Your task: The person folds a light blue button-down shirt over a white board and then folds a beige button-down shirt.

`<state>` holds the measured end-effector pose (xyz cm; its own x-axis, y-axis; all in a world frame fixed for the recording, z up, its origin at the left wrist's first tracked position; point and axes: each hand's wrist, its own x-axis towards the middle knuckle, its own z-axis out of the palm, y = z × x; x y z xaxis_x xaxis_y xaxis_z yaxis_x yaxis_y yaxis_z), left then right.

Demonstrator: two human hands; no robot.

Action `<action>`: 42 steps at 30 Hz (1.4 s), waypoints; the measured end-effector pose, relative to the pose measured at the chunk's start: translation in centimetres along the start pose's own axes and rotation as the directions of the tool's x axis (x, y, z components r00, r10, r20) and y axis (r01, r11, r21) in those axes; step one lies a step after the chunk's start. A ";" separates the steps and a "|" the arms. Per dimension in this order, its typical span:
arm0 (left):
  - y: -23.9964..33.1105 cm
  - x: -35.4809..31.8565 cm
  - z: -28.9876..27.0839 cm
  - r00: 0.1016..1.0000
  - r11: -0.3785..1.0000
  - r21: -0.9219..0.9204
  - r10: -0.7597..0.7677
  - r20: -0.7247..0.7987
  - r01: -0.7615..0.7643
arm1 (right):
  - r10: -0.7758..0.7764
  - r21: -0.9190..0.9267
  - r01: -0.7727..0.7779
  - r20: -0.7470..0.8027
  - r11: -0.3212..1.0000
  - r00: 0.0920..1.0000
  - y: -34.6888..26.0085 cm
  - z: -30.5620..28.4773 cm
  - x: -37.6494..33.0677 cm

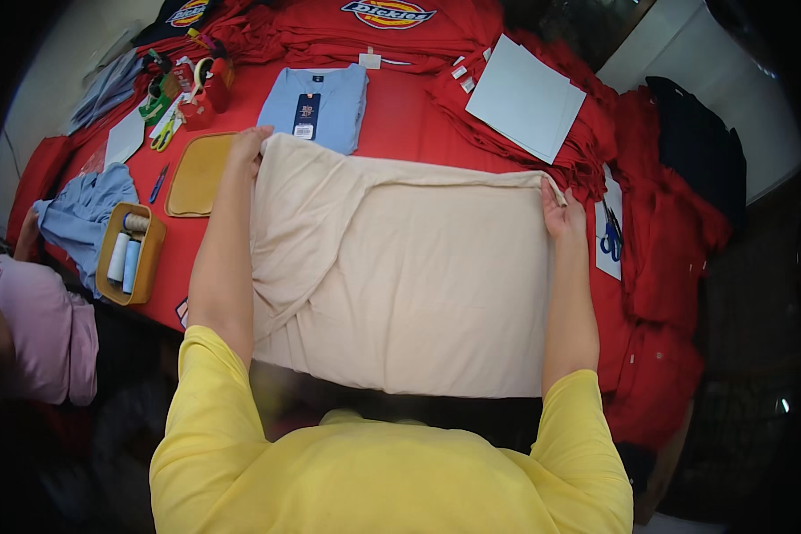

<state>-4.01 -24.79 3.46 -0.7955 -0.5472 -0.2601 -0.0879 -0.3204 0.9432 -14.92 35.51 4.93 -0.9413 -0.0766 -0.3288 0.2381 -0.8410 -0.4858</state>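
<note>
A beige garment (436, 285) lies spread over the near side of the red-covered table, its lower edge hanging past the front. My left hand (251, 147) pinches its far left corner, just below a folded light blue garment (338, 102) with a dark hang tag. At the far right corner, my right hand (562, 214) grips the cloth, with fingers closed at the edge. One fold of the fabric is turned over on the left part. Along the far edge, the cloth is stretched between both hands.
A tan board (198, 173) lies left of my forearm, beside a yellow box of thread spools (133, 254). Scissors (610, 240) rest at right. White sheets (525, 98) top stacked red garments (454, 116). Another person in pink (40, 329) sits at left, near crumpled blue cloth (89, 214).
</note>
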 end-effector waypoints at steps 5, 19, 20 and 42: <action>2.6 3.9 2.1 0.983 0.988 0.105 0.098 0.155 -0.115 | -0.182 -0.061 0.178 -0.084 0.982 0.980 1.4 2.7 4.9; -3.2 -23.1 -9.0 0.787 0.412 0.841 0.616 0.028 -0.352 | 0.302 -0.512 0.859 0.822 0.024 0.482 27.3 10.2 -16.5; -4.2 -24.2 -9.2 0.794 0.440 0.823 0.607 0.022 -0.359 | 0.334 -0.453 0.891 0.843 0.018 0.422 30.2 12.0 -18.3; -6.9 -26.4 -13.1 0.917 0.664 0.744 0.342 -0.205 -0.081 | 0.487 -0.024 0.988 0.868 -0.153 0.097 41.2 22.6 -4.3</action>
<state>25.50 -18.28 1.08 -0.6365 -0.7701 0.0419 -0.4395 0.4068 0.8008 -6.44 -10.97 4.65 -0.1829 -0.8818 0.4348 -0.9605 0.0659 -0.2704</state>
